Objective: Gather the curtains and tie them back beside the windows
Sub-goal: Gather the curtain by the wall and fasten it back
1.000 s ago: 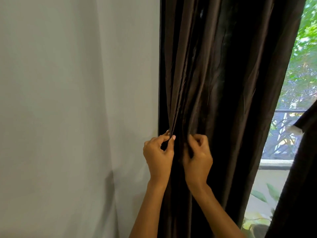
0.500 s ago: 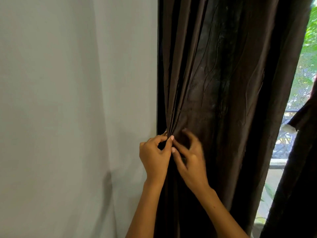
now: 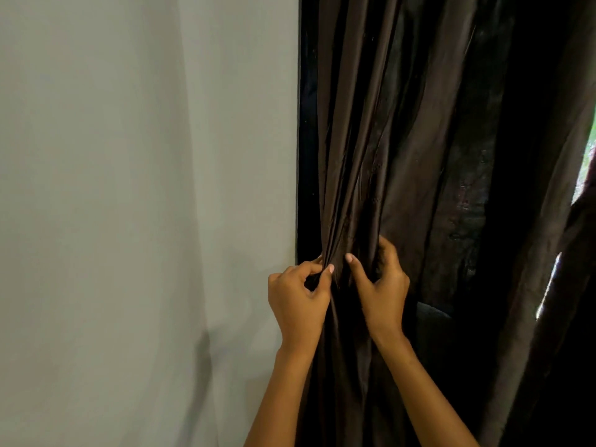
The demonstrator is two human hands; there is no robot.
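Note:
A dark brown curtain [image 3: 403,140] hangs in folds right of a pale wall and fills the right half of the view. My left hand [image 3: 298,300] pinches a bunch of pleats at the curtain's left edge between thumb and forefinger. Just to its right, my right hand [image 3: 379,285] grips another fold, with the thumb in front and the fingers curled round behind the cloth. The two hands are close together at the same height. No tie-back is in sight.
A plain grey-white wall [image 3: 129,204] takes up the left half. A second dark curtain panel [image 3: 580,253] hangs at the far right, and a thin strip of bright window [image 3: 588,162] shows between the two panels.
My right hand has gone from open fingers on the cloth to a grip on a fold a little further right. The view has shifted left, so less of the window shows.

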